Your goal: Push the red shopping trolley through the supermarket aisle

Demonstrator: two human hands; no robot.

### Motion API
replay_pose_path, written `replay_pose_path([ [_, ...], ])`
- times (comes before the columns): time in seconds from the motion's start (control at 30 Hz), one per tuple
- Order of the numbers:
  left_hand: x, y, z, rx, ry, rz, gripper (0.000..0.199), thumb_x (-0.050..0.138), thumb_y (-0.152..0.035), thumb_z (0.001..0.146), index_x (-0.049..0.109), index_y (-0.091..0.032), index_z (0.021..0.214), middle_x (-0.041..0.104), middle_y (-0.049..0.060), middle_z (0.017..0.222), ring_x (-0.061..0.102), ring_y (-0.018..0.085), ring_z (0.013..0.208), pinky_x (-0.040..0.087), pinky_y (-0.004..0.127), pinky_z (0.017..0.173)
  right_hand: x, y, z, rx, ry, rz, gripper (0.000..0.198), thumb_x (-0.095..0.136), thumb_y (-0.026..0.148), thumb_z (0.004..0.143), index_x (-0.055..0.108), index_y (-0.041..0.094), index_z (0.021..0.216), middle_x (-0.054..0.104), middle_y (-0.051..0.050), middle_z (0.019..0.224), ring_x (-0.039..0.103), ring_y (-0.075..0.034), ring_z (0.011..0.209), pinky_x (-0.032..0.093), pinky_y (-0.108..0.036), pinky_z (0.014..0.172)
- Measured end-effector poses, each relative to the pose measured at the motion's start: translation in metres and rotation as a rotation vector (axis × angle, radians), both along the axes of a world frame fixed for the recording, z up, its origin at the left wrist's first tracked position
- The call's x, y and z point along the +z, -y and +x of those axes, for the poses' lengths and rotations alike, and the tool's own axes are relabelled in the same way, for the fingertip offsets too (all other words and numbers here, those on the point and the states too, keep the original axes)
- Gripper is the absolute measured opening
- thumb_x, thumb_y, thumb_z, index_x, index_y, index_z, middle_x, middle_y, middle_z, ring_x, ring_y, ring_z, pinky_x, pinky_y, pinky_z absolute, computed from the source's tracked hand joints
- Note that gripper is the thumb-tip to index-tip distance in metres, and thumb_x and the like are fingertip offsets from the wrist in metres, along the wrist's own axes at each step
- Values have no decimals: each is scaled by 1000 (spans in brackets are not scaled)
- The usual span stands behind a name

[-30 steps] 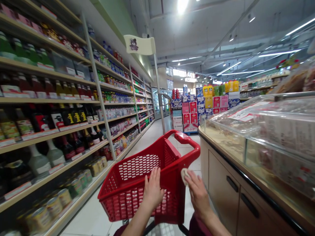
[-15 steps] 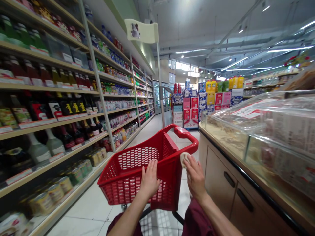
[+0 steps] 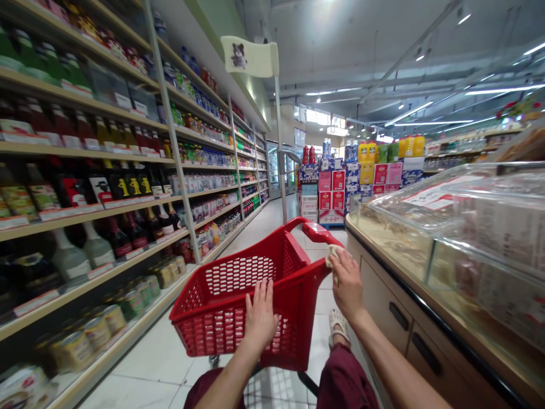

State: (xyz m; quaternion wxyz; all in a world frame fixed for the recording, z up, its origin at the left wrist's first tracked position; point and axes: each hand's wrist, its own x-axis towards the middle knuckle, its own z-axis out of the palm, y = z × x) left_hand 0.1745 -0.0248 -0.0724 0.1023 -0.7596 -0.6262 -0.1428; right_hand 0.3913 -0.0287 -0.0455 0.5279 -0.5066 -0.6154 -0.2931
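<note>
Toward 6 o'clock, a red shopping cart [image 3: 293, 295] stands on the tiled floor [image 3: 145, 369], its handle [image 3: 317, 232] at the basket's 2 o'clock. The left hand [image 3: 260, 315] lies flat, fingers stretched out, at the near side; how firmly it presses the plastic cannot be told. At 4 o'clock, the right hand [image 3: 346, 281] curls its fingers over a pale cloth [image 3: 336, 255], held against the bend where the handle joins the side.

The cart looks like stiff moulded plastic, smooth, perhaps slippery if damp, bulky yet probably easy to roll; the handle or the solid rim should give a surer hold than the slotted walls. The cloth seems soft and nearly weightless, best kept bunched under the fingertips.

Near 12 o'clock, a cream sign [image 3: 258, 58] carries a small animal picture and no readable words. Red boxes [image 3: 338, 184] between 2 and 3 o'clock show pale print too small to read. At 9 o'clock, dark bottles [image 3: 134, 186] display big yellow shapes; the white price tags [image 3: 66, 213] below are too blurred to make out.
</note>
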Motion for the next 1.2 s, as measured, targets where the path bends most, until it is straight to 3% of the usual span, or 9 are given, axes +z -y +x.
replay_pose_path([
  [0.13, 0, 0, -3, -18, 1, -15, 76, 38, -19, 64, 11, -17, 135, 11, 3, 144, 7, 20, 132, 15, 45, 105, -43, 13, -26, 194, 326, -71, 42, 34, 3, 78, 57, 22, 108, 56, -5, 117, 44, -17, 115, 35, -38, 95],
  [0.2, 1, 1, -6, -44, -7, -30, 75, 37, -18, 64, 13, -16, 135, 12, 2, 144, 7, 19, 132, 15, 43, 105, -51, 19, -25, 211, 348, -85, 41, 34, 4, 78, 56, 21, 108, 56, -5, 117, 45, -16, 114, 34, -37, 96],
  [0.27, 0, 3, -8, -56, -15, -32, 74, 37, -17, 64, 13, -16, 135, 12, 2, 144, 7, 18, 132, 14, 42, 106, -32, 15, -8, 128, 202, -43, 37, 35, 7, 80, 55, 17, 110, 53, -10, 120, 41, -19, 117, 31, -42, 97],
  [0.37, -4, 5, -8, -36, -2, 14, 74, 37, -15, 65, 13, -15, 135, 10, 3, 144, 4, 19, 132, 12, 43, 106, 15, -5, 22, -55, -21, -15, 36, 36, 10, 80, 54, 15, 110, 49, -13, 124, 39, -24, 119, 29, -49, 95],
  [0.43, -7, 5, -7, -34, 14, 41, 74, 37, -15, 65, 13, -15, 135, 10, 3, 144, 4, 19, 132, 11, 43, 106, 32, -17, 25, -90, 6, -43, 35, 35, 9, 79, 59, 14, 104, 52, -13, 120, 41, -25, 117, 31, -49, 94],
  [0.63, -7, 3, -10, -45, -5, 2, 74, 36, -16, 65, 12, -17, 135, 10, 2, 144, 6, 18, 132, 12, 42, 106, 21, -17, -6, 168, 426, -108, 41, 35, 3, 75, 61, 21, 101, 56, -4, 117, 42, -18, 116, 29, -38, 98],
  [0.8, -1, 5, -8, -29, -14, -17, 73, 36, -17, 67, 12, -18, 135, 10, 0, 144, 6, 17, 132, 13, 40, 107, 40, -25, 7, -129, 152, -213, 41, 35, 3, 73, 60, 16, 103, 54, -11, 118, 47, -25, 110, 31, -47, 92],
  [1.0, -4, 8, -10, -4, -51, -7, 73, 36, -16, 67, 10, -19, 135, 10, 0, 144, 6, 19, 132, 15, 44, 106, 25, -16, -23, 107, 432, -229, 44, 38, 2, 72, 60, 22, 104, 54, -3, 120, 43, -19, 114, 24, -38, 98],
  [1.2, -14, 12, -14, 37, -55, 41, 77, 37, -15, 65, 6, -16, 136, 9, 3, 144, 5, 22, 132, 16, 49, 104, 40, -18, -9, -167, 212, -282, 37, 37, 7, 79, 58, 18, 106, 53, -9, 120, 46, -24, 111, 24, -44, 95],
])
